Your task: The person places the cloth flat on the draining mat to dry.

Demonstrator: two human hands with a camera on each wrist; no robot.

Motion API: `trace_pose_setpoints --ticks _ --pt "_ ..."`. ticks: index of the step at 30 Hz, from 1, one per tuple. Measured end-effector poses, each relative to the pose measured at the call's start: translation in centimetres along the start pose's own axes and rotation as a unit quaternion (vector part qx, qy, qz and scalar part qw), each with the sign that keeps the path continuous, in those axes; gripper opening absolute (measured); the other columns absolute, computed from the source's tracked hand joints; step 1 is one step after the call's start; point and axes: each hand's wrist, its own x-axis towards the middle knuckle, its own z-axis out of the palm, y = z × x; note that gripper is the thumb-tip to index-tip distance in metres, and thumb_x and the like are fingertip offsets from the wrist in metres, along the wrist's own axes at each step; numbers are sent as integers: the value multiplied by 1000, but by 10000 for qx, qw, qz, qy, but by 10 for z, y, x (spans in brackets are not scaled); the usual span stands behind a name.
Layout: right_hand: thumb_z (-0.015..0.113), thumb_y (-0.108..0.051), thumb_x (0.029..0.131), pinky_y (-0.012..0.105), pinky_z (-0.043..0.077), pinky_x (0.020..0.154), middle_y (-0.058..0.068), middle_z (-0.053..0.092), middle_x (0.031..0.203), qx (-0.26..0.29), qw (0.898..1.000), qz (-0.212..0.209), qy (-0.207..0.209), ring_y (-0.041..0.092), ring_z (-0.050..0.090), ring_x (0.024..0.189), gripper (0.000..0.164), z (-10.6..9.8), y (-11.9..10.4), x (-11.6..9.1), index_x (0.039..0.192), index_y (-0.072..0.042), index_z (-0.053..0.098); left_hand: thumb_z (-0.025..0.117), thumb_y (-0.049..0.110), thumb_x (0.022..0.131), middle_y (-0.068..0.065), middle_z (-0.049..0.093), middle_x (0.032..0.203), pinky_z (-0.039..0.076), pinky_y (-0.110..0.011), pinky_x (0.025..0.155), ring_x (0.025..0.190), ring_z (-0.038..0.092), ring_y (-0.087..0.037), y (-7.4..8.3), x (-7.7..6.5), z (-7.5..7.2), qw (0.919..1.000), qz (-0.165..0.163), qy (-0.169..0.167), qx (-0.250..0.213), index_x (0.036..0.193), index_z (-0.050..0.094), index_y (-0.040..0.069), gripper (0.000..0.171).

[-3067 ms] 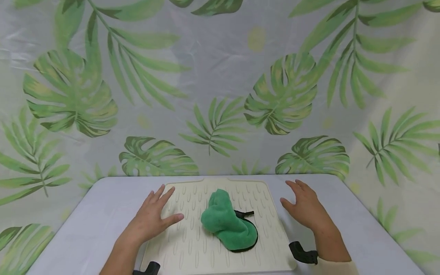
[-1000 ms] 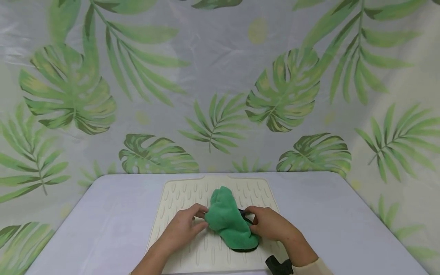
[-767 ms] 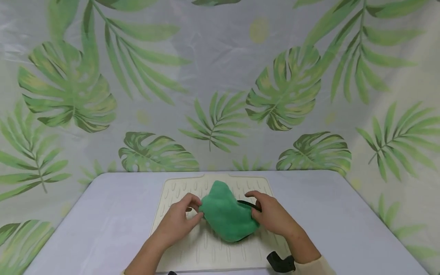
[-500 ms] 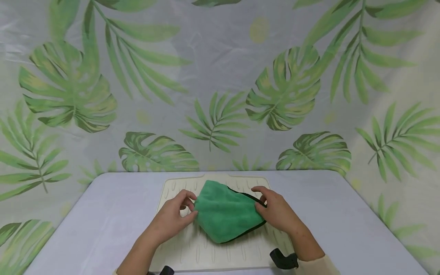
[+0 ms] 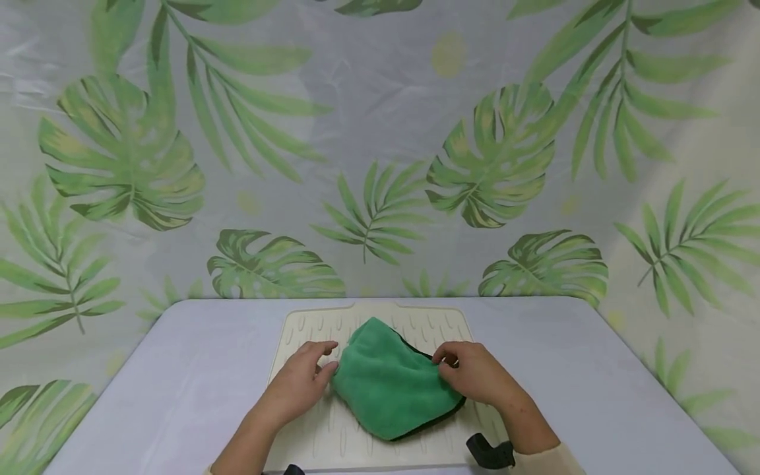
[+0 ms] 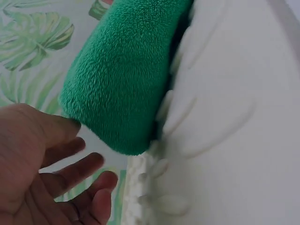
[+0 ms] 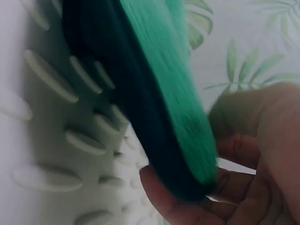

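A green plush cleaning cloth (image 5: 394, 389) with black trim lies loosely spread, with soft folds, over the cream ribbed mat (image 5: 311, 439). At its left end, my left hand (image 5: 297, 382) has its thumb touching the cloth's edge. In the left wrist view, the fingers (image 6: 75, 178) are spread below the cloth's rounded corner and hold nothing. On the right side, my right hand (image 5: 477, 376) pinches the black-trimmed edge. The right wrist view shows that thumb against the green face and a fingertip (image 7: 152, 183) under the dark underside.
A white-covered table (image 5: 208, 369) extends around the mat. Behind it hangs a leaf-patterned curtain (image 5: 380, 132). A black wrist mount (image 5: 489, 452) sits by my right wrist, close over the mat's front right corner.
The hands have come in from both sides. The bunched cloth, its black loop showing earlier, has been drawn out wider, then lowered slightly as my left fingers loosened.
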Motion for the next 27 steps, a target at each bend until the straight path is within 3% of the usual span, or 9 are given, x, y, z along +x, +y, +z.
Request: trace_pose_setpoints --ticks 4,6,10,13,17,20,24,26,27 --pt "69 -20 97 28 47 65 -5 66 81 53 9995 -254 -201 11 58 71 7 3 1 0 91 -16 68 59 13 102 -5 72 114 55 -34 77 93 67 -14 -3 -1 5 9993 56 -363 62 142 59 11 40" --pt "70 -15 95 29 47 67 -3 67 88 85 9991 -252 -328 13 60 77 4 4 0 0 94 -17 66 60 11 100 -4 72 110 55 -34 76 90 66 -14 -3 -1 7 9983 101 -571 -51 143 58 11 42" --pt "63 1 90 35 49 76 7 71 111 181 9980 -309 -517 20 63 99 22 5 -1 -2 100 -18 67 64 7 95 -3 72 103 53 -32 73 86 63 -13 -2 -1 9 9973 118 -718 12 142 58 6 47" --pt "60 2 89 33 49 74 7 73 110 147 9978 -405 -499 18 63 91 24 4 0 -2 95 -19 71 67 7 92 0 69 91 51 -30 69 80 60 -12 -1 -2 9 9972 35 -722 196 138 61 3 46" --pt "60 -4 93 28 47 63 -1 72 92 65 9987 -356 -366 11 55 69 19 3 3 0 91 -17 74 68 10 93 1 67 83 50 -31 66 73 58 -11 -2 -3 9 9970 -53 -666 394 136 62 2 45" --pt "63 -3 92 29 49 66 0 73 92 43 9990 -305 -329 12 60 75 16 3 4 0 92 -16 73 66 15 97 0 72 87 54 -34 71 76 61 -10 -3 -3 10 9965 -1 -579 602 132 66 5 36" --pt "61 4 87 35 51 75 11 73 116 67 9986 -208 -484 22 66 101 29 6 4 0 104 -17 72 67 16 98 3 70 81 51 -30 64 70 58 -8 -5 -3 12 9956 111 -491 792 117 73 12 21" --pt "58 6 86 36 49 77 15 70 126 50 9986 -124 -506 24 64 106 37 7 2 0 110 -18 73 69 15 97 6 64 73 45 -26 58 63 52 -7 -6 -3 13 9951 194 -396 884 108 74 14 13" --pt "57 6 86 35 49 74 16 70 127 31 9989 -78 -465 23 64 97 39 8 2 0 111 -18 74 70 14 96 7 60 71 43 -25 57 62 50 -7 -6 -3 13 9945 245 -326 964 103 74 16 9"
